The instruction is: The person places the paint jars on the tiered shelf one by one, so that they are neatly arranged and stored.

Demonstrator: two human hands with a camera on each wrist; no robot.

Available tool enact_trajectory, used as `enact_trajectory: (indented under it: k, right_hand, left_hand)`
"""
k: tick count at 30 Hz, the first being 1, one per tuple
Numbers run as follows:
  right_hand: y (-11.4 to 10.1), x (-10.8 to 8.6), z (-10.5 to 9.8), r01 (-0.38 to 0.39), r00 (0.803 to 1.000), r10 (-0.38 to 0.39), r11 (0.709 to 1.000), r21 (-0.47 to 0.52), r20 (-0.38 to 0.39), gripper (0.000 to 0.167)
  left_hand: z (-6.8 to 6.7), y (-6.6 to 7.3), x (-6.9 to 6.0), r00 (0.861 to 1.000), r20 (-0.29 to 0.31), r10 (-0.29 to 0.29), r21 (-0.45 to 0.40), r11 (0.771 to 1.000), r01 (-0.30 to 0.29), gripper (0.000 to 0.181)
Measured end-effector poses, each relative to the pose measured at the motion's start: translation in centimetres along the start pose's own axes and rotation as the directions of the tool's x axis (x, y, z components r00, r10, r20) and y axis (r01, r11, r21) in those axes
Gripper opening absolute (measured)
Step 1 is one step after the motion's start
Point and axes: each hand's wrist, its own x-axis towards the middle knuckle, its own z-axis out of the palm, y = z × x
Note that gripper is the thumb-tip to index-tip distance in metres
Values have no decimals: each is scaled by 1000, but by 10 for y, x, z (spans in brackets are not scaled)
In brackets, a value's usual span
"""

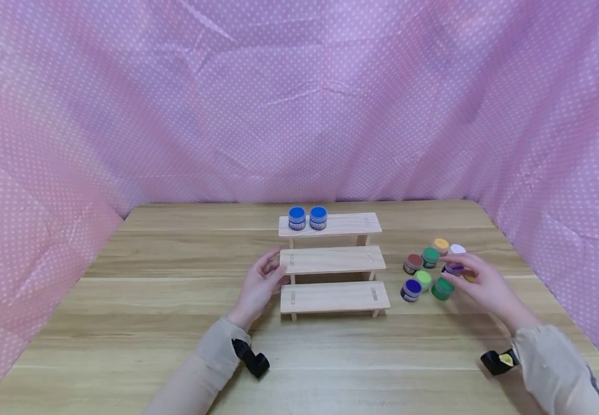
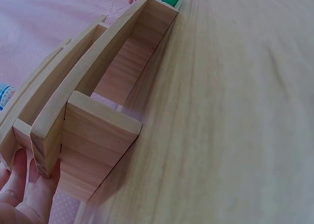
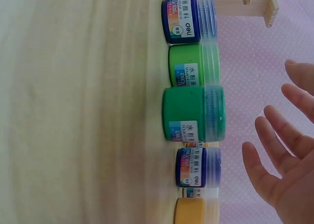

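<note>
A three-step wooden shelf [image 1: 333, 297] stands on the table, with two blue-lidded jars [image 1: 296, 218] side by side at the left of its top step. My left hand [image 1: 258, 285] grips the left end of the middle step; in the left wrist view its fingers [image 2: 41, 185] press against the wood [image 2: 100, 126]. My right hand [image 1: 486, 285] hovers over a group of paint jars right of the shelf, fingers spread and holding nothing. In the right wrist view the hand [image 3: 289, 160] is apart from a green jar [image 3: 194, 113] and a dark blue jar [image 3: 189, 19].
The group at the right includes a brown-lidded jar [image 1: 413, 263], a light green one [image 1: 423, 280], a purple-lidded one [image 1: 410, 290] and a yellow-orange one [image 1: 440, 246], standing close together. A pink dotted cloth [image 1: 299, 115] hangs behind and beside the wooden table [image 1: 149, 288].
</note>
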Motion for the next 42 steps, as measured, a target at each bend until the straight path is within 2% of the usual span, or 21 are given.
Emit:
enact_trajectory:
  k: [13, 18, 23, 27, 33, 42]
  right_hand:
    - [9, -8, 1, -127, 992, 125, 989, 77, 21, 46]
    - [10, -11, 0, -195, 980, 189, 975, 108, 59, 52]
    - [11, -14, 3, -242, 965, 228, 965, 103, 130, 54]
    - [13, -14, 5, -248, 957, 233, 966, 75, 175, 54]
    - [15, -12, 7, -241, 954, 229, 969, 43, 196, 52]
    - [16, -10, 11, -254, 944, 236, 966, 50, 229, 49]
  left_hand:
    - [2, -3, 3, 1000, -17, -5, -24, 1000, 5, 50]
    - [3, -3, 0, 1000, -7, 5, -35, 999, -6, 49]
    - [1, -5, -2, 1000, -13, 13, -19, 1000, -13, 50]
    - [0, -7, -2, 1000, -4, 17, 1, 1000, -17, 50]
    - [1, -5, -1, 1000, -17, 15, 19, 1000, -15, 50]
    - [1, -4, -1, 1000, -19, 10, 27, 1000, -10, 50]
